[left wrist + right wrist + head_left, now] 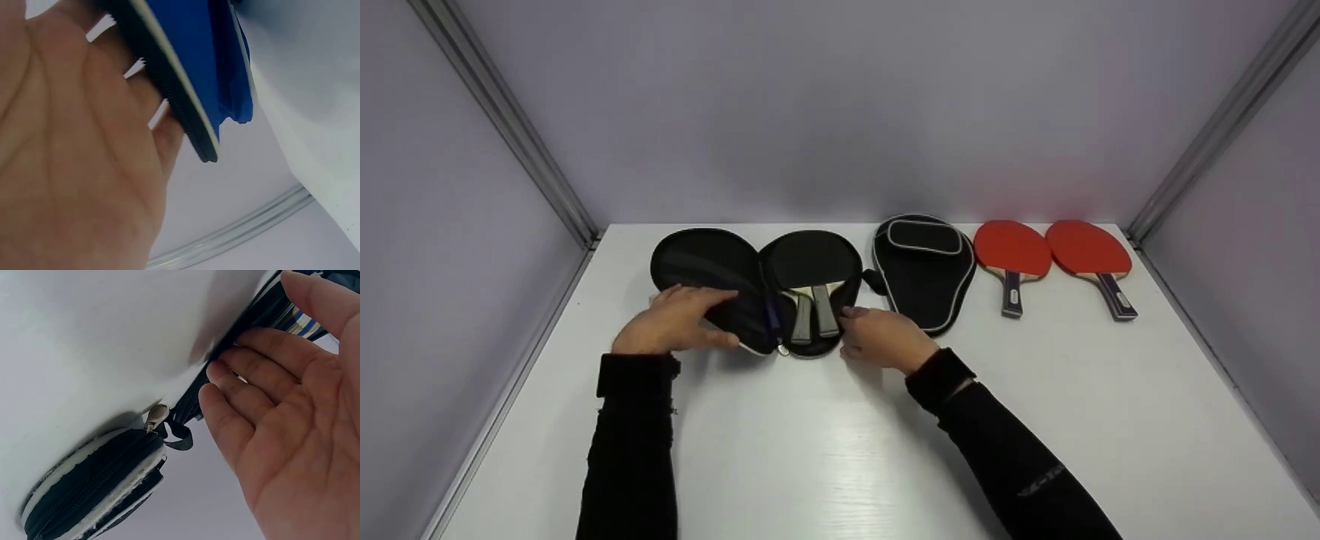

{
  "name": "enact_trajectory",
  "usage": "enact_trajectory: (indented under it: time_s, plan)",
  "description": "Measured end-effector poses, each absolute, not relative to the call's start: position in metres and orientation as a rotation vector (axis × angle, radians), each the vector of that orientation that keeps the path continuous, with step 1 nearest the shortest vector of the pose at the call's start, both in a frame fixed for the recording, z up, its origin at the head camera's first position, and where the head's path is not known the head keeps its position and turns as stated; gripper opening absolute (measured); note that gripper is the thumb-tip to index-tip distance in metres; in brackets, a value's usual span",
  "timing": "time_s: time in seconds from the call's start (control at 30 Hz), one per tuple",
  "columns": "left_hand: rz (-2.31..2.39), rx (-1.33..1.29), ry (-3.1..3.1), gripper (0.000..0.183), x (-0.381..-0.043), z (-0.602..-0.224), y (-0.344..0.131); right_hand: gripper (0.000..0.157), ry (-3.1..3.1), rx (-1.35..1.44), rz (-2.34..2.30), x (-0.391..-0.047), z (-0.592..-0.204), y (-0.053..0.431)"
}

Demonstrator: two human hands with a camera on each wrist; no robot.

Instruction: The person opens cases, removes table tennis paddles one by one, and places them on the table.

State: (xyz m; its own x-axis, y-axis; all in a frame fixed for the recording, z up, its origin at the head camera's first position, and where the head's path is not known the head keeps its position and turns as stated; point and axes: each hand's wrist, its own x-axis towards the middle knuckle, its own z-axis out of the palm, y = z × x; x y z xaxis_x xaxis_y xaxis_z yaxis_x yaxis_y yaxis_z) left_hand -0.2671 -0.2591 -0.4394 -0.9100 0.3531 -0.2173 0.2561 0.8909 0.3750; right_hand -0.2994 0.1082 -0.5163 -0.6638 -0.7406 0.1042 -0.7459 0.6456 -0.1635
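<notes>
An unzipped black table tennis paddle case lies spread open, its lid (712,259) on the left and its base (829,346) on the right. Inside the base rest two paddles (815,262) with black faces up, their pale handles side by side toward me. My left hand (675,319) is at the lid, fingers spread; in the left wrist view its fingertips pass behind the zippered edge (180,112) beside blue lining (191,50). Against the base's right side, my right hand (885,337) touches with loosely bent fingers (236,410), thumb by the rim.
Just right of the open case lies a closed black paddle case (926,289) with white piping; a zipper pull (157,417) shows near it. Farther right are two red paddles, one (1012,247) beside the other (1087,247). Pale walls (840,112) enclose the white table (840,450).
</notes>
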Motion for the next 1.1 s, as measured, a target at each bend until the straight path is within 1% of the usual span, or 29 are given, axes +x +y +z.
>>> enact_trajectory:
  time_s: [0.17,0.2,0.3,0.43,0.47,0.53,0.7,0.77,0.87,0.93,1.0,1.1]
  plan:
    - [0.501,0.439,2.732,0.099,-0.268,-0.443,-0.264,0.022,-2.788,1.251,0.287,-0.305,-0.523,0.104]
    - [0.509,0.438,2.726,0.100,-0.268,-0.444,-0.265,0.022,-2.807,1.237,0.293,-0.302,-0.517,0.102]
    - [0.512,0.421,2.722,0.097,-0.270,-0.450,-0.262,0.023,-2.817,1.191,0.257,-0.300,-0.516,0.099]
    - [0.468,0.367,2.767,0.088,-0.275,-0.463,-0.253,0.026,-2.822,1.160,0.250,-0.301,-0.519,0.099]
    - [0.454,0.359,2.785,0.088,-0.277,-0.466,-0.250,0.027,-2.814,1.158,0.253,-0.302,-0.522,0.099]
    - [0.440,0.333,2.820,0.089,-0.279,-0.474,-0.245,0.031,-2.770,1.160,0.235,-0.313,-0.540,0.101]
    - [0.430,0.276,2.894,0.097,-0.290,-0.500,-0.240,0.036,-2.713,1.176,0.218,-0.320,-0.550,0.104]
    - [0.426,0.262,2.919,0.101,-0.297,-0.514,-0.242,0.034,-2.764,1.176,0.283,-0.311,-0.532,0.102]
    - [0.423,0.253,2.938,0.103,-0.309,-0.536,-0.248,0.027,-2.787,1.120,0.326,-0.308,-0.525,0.100]
    - [0.431,0.256,2.952,0.105,-0.320,-0.554,-0.254,0.026,-2.814,1.061,0.374,-0.305,-0.519,0.098]
    - [0.439,0.262,2.952,0.105,-0.328,-0.567,-0.260,0.031,-2.826,0.992,0.398,-0.302,-0.517,0.095]
    - [0.438,0.279,2.942,0.105,-0.334,-0.578,-0.265,0.052,-2.851,0.916,0.443,-0.299,-0.515,0.088]
